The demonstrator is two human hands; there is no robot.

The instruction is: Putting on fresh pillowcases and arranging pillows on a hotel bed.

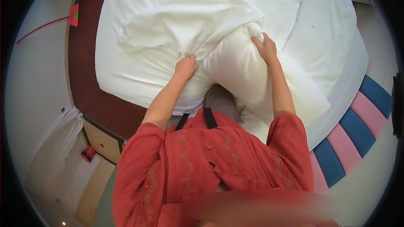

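Note:
A puffy white duvet or pillow bulges up between my arms, partly inside or under a loose white cover. My left hand is closed on a gathered fold of the cover at its near edge. At the upper right of the bulge, my right hand pinches a bunched corner, thumb on the near side. Whether that grip takes in both layers I cannot tell. Beneath lies a bed with a white sheet. The bulge hangs over the bed's near side, against my legs.
Blue and pink padded panels line the right side. A dark reddish-brown surface borders the bed on the left, with a pink fly swatter at its edge. A white curtain and a red-and-black object are at lower left.

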